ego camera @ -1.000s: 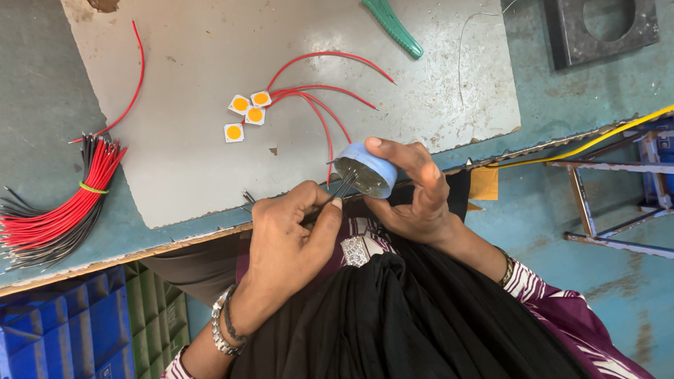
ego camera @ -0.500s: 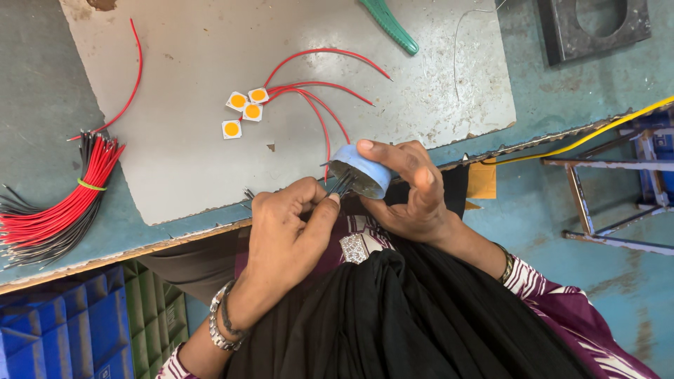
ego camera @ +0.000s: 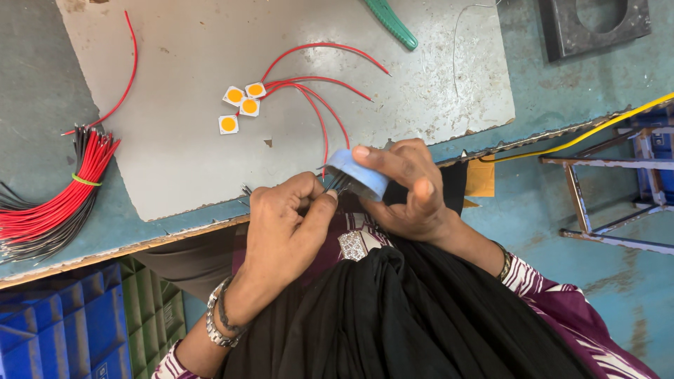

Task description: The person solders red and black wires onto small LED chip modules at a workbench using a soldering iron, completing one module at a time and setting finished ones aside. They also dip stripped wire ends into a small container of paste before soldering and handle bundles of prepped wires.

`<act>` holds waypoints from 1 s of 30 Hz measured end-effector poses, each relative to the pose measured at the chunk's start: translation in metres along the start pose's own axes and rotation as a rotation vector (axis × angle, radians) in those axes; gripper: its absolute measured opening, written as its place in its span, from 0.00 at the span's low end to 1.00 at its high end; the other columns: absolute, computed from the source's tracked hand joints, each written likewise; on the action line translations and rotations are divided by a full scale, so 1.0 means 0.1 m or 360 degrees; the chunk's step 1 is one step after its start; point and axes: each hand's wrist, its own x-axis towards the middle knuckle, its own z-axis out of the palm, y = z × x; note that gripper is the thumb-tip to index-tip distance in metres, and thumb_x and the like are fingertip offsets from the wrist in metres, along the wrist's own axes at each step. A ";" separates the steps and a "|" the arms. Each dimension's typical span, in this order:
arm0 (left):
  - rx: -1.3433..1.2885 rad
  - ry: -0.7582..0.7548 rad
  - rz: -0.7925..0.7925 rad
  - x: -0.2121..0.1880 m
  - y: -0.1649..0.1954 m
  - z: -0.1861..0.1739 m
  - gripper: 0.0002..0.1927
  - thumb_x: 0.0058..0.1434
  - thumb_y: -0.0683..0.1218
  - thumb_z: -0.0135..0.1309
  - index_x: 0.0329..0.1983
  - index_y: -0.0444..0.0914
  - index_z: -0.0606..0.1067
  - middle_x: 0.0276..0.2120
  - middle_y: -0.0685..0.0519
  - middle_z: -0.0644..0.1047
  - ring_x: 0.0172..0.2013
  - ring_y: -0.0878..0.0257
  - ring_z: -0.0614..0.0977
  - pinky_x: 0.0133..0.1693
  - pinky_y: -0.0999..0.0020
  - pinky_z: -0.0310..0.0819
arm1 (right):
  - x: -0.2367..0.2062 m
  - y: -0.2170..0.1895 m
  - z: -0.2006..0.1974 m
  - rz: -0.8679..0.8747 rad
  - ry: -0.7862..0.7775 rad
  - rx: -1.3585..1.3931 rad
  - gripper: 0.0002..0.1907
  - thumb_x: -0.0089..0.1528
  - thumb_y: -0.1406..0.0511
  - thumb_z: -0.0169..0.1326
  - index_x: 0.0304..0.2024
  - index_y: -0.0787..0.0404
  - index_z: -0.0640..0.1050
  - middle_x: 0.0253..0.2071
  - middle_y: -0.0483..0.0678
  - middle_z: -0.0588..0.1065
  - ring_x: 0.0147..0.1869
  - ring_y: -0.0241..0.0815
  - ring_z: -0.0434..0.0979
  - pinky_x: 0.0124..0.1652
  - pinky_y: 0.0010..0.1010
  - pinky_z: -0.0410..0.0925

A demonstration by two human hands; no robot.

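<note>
My right hand [ego camera: 404,189] grips a small round blue container [ego camera: 357,173], tilted over the table's front edge. My left hand [ego camera: 288,224] pinches several thin dark wire ends [ego camera: 335,184] right at the container's mouth. On the grey board [ego camera: 175,168] just beyond lie several small square white chips with orange centres [ego camera: 242,105], some with red wires [ego camera: 316,84] attached.
A banded bundle of red and black wires [ego camera: 60,200] lies at the left, with one loose red wire [ego camera: 123,77] beside it. A green-handled tool [ego camera: 392,22] rests at the top. A blue crate [ego camera: 60,330] sits below left; a metal frame [ego camera: 611,182] and yellow cable [ego camera: 583,137] stand at the right.
The blue container has tipped further and moved slightly left toward my left hand. My left hand's fingers have closed on the wire ends at its mouth.
</note>
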 end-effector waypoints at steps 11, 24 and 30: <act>-0.0128 -0.0016 -0.0223 0.00 -0.01 -0.03 0.13 0.62 0.42 0.55 0.23 0.34 0.71 0.10 0.57 0.70 0.13 0.75 0.69 0.18 0.74 0.57 | -0.09 0.17 -0.10 0.0199 0.0081 0.0045 0.71 0.55 0.80 0.68 0.78 0.40 0.31 0.64 0.55 0.70 0.52 0.51 0.79 0.50 0.40 0.71; 0.0062 0.0191 0.0029 -0.04 -0.06 0.04 0.13 0.59 0.41 0.59 0.22 0.32 0.70 0.12 0.57 0.68 0.16 0.76 0.63 0.20 0.74 0.57 | -0.13 0.12 -0.06 0.0299 0.0107 0.0210 0.71 0.55 0.81 0.68 0.78 0.39 0.32 0.64 0.57 0.70 0.54 0.50 0.78 0.49 0.35 0.72; 0.0174 0.0300 0.0117 -0.04 -0.06 0.04 0.13 0.58 0.41 0.60 0.22 0.33 0.70 0.11 0.57 0.67 0.16 0.75 0.64 0.19 0.75 0.60 | -0.08 0.09 -0.02 0.0269 0.0094 0.0259 0.71 0.55 0.80 0.68 0.78 0.39 0.32 0.64 0.59 0.70 0.54 0.52 0.78 0.51 0.38 0.72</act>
